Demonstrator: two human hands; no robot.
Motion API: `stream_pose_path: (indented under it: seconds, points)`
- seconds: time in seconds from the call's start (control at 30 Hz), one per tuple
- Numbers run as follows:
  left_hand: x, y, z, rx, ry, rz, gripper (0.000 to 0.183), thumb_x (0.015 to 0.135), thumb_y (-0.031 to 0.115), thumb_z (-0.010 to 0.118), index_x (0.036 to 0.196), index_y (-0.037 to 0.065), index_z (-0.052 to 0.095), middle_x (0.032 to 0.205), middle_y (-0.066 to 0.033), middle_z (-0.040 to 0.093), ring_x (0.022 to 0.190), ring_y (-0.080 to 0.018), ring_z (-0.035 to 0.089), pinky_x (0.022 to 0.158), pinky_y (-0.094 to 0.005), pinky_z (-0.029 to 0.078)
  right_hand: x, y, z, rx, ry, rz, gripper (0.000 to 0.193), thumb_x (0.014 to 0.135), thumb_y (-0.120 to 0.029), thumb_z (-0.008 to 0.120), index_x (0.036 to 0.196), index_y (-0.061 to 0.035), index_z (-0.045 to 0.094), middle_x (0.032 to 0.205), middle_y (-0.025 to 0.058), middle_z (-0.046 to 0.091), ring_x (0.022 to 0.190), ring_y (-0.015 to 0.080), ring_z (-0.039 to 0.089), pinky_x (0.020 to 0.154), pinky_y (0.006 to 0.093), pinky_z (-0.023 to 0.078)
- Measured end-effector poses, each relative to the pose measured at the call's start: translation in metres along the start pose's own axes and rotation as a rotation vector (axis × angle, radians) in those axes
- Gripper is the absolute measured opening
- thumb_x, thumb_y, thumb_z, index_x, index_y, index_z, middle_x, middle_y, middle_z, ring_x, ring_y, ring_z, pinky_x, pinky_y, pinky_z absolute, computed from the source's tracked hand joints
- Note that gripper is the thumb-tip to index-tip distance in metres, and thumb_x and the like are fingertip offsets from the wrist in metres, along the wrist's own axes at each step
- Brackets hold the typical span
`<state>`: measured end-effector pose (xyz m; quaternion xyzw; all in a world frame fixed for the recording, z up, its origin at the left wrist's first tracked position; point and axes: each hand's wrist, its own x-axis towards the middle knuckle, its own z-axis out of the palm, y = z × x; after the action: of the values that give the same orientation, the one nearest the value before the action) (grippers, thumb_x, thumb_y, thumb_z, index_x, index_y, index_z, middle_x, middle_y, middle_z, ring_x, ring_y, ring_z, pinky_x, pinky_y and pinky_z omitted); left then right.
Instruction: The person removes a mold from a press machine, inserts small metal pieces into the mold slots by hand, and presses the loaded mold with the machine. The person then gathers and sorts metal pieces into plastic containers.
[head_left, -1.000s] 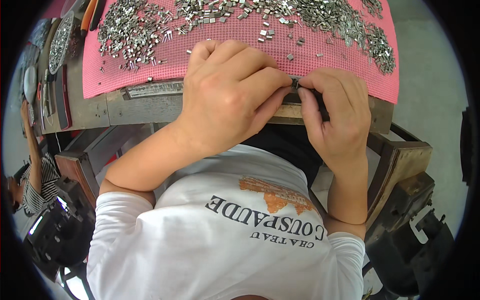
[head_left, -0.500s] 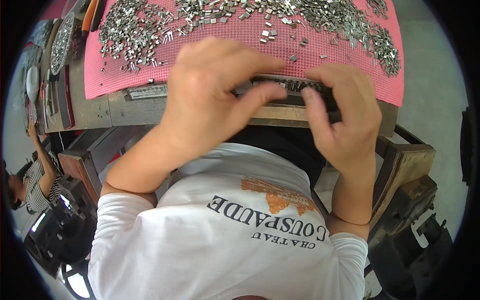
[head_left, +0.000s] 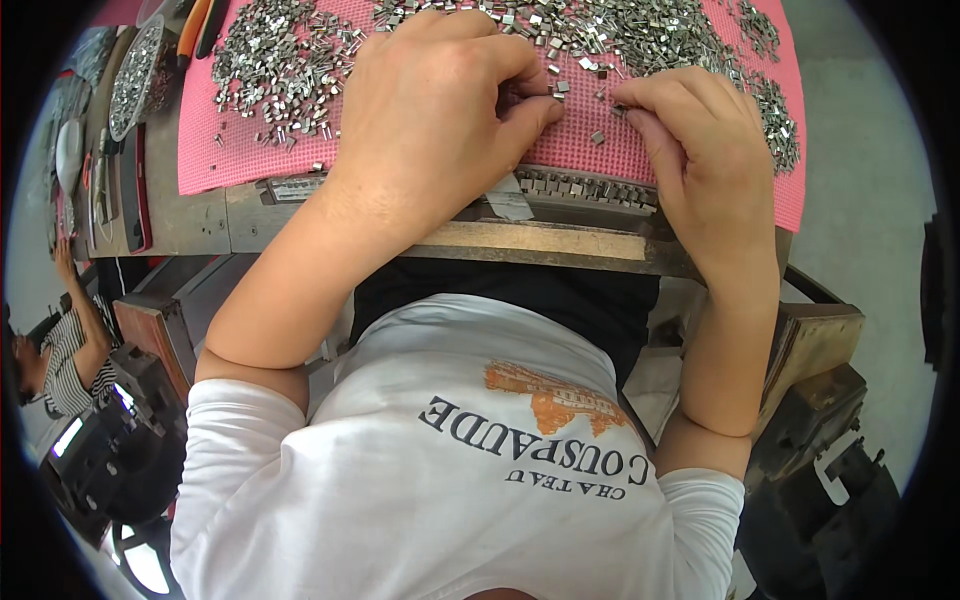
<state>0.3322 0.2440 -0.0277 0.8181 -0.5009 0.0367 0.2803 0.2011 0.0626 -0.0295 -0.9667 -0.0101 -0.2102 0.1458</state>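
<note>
Small shiny metal pieces (head_left: 285,85), some square and some with prongs, lie spread over a pink mesh mat (head_left: 240,160). My left hand (head_left: 430,110) is over the mat, thumb and forefinger curled close together beside a few loose pieces; what is between them is hidden. To its right, my right hand (head_left: 705,150) pinches a small metal piece (head_left: 619,112) between thumb and forefinger, low over the mat. Along the table's near edge runs a long narrow metal fixture (head_left: 590,192), with a row of small metal pieces standing in its right part. A grey flat strip (head_left: 510,200) lies across its middle.
A clear tub of metal pieces (head_left: 138,80) stands at the left, with orange-handled pliers (head_left: 192,30) beside it. A dark red-edged bar (head_left: 135,190) lies on the table (head_left: 200,225). Another person in a striped top (head_left: 78,375) is at the far left.
Both hands have moved away from the fixture onto the mat, uncovering its row of pieces and the grey strip. My right fingers have closed on a small metal piece.
</note>
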Motion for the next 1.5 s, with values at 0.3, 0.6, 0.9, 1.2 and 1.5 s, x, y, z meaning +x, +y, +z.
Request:
stream_pose_path:
  seconds: [0.3, 0.6, 0.9, 1.2, 1.5]
  points:
    - [-0.003, -0.005, -0.004, 0.068, -0.039, 0.111, 0.012, 0.083, 0.016, 0.079, 0.088, 0.008, 0.073, 0.084, -0.0051, 0.065, 0.082, -0.0283, 0.062, 0.074, -0.0401, 0.049, 0.011, 0.014, -0.003, 0.021, -0.092, -0.104, 0.014, 0.089, -0.003, 0.067, 0.102, -0.007, 0.072, 0.092, 0.0078, 0.066, 0.089, 0.028, 0.064, 0.08, 0.0389, 0.048]
    - [-0.005, -0.002, -0.001, 0.206, 0.054, 0.146, 0.012, 0.082, 0.018, 0.08, 0.091, 0.012, 0.076, 0.086, -0.0017, 0.066, 0.085, -0.0253, 0.063, 0.076, -0.0382, 0.046, 0.011, 0.006, -0.012, -0.006, -0.1, -0.059, 0.011, 0.09, 0.0, 0.066, 0.102, -0.0019, 0.067, 0.092, 0.0102, 0.065, 0.085, 0.029, 0.063, 0.077, 0.0379, 0.049]
    - [-0.006, -0.006, -0.002, 0.099, 0.041, 0.108, 0.012, 0.079, 0.016, 0.082, 0.089, 0.011, 0.079, 0.085, -0.0019, 0.069, 0.082, -0.0246, 0.065, 0.075, -0.0378, 0.047, -0.006, -0.031, -0.004, 0.149, -0.087, 0.223, 0.007, 0.087, -0.001, 0.069, 0.092, -0.0004, 0.064, 0.085, 0.0123, 0.064, 0.079, 0.0303, 0.062, 0.071, 0.0401, 0.049]
    - [-0.007, -0.006, -0.001, 0.091, 0.078, 0.093, 0.012, 0.077, 0.017, 0.084, 0.086, 0.012, 0.078, 0.083, -0.0014, 0.069, 0.08, -0.0242, 0.065, 0.074, -0.0376, 0.047, -0.001, -0.041, 0.0, 0.013, -0.063, 0.207, 0.008, 0.082, -0.004, 0.072, 0.084, -0.0027, 0.064, 0.083, 0.0121, 0.063, 0.082, 0.0332, 0.062, 0.073, 0.0446, 0.047]
    - [-0.009, -0.011, 0.0, -0.039, 0.126, 0.106, 0.013, 0.076, 0.012, 0.084, 0.087, 0.01, 0.077, 0.083, -0.0026, 0.071, 0.079, -0.0234, 0.067, 0.074, -0.0355, 0.05, -0.004, -0.027, -0.007, 0.091, 0.008, 0.201, 0.007, 0.082, 0.0, 0.072, 0.088, -0.0012, 0.069, 0.077, 0.008, 0.066, 0.072, 0.023, 0.065, 0.069, 0.0349, 0.05]
